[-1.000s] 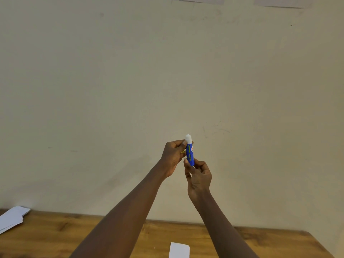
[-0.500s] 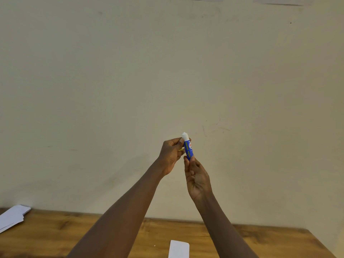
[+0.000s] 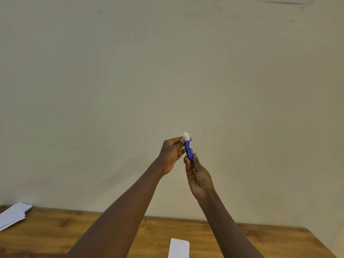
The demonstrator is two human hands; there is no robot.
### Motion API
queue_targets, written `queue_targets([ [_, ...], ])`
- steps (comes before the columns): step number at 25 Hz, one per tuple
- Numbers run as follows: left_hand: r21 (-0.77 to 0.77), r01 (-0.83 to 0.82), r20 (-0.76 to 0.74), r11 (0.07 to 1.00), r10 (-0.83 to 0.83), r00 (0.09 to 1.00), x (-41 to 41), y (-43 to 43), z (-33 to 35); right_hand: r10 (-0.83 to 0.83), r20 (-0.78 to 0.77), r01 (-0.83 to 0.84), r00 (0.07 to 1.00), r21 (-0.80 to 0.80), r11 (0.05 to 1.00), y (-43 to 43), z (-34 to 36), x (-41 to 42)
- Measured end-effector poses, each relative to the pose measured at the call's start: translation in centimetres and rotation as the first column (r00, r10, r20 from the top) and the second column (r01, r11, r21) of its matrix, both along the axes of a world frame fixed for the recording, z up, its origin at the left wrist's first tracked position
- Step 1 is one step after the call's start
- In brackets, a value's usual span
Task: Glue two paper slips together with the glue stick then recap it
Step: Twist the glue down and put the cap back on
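Glue stick: light, stiff tube, soft tip exposed.
Left hand: grip pinched near top.
Right hand: grip closed round base.
Hold: barrel, not tip.

Two bare forearms, sleeveless to the frame's edge; no jewellery.

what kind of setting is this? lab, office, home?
Can't tell for sure; likely a plain room set up as a desk workspace. A bare, scuffed cream wall, a wooden table pushed against it, and loose paper slips on top. No lab gear or office equipment in view.
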State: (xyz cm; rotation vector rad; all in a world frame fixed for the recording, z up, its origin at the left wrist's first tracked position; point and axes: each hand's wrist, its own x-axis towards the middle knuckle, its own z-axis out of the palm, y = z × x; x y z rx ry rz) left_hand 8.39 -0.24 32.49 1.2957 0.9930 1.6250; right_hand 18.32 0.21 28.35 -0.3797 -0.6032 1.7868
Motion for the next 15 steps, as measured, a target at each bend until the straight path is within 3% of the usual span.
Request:
queue_targets([
  [4, 0.009, -0.016, 0.008, 1.0, 0.015, 1.0, 0.2, 0.15, 0.0, -0.15, -0.005, 0.15, 0.989, 0.075, 0.986, -0.15, -0.33, -0.43],
  [9, 0.005, 0.016, 0.012, 1.0, -0.016, 1.0, -0.17, 0.04, 0.54, 0.072, 0.154, -0.065, 0.986, -0.044, 0.997, -0.08, 0.35, 0.05],
  [12, -0.001, -0.012, 0.006, 1.0, 0.012, 1.0, -0.18, 0.05, 0.37, 0.075, 0.042, -0.073, 0.996, -0.063, 0.995, -0.28, 0.45, -0.34],
  [15, 0.005, -0.029, -0.005, 1.0, 0.029, 1.0, 0.04, 0.02, 0.24, -0.053, -0.046, 0.051, 0.998, -0.036, 0.998, -0.58, 0.25, -0.77],
])
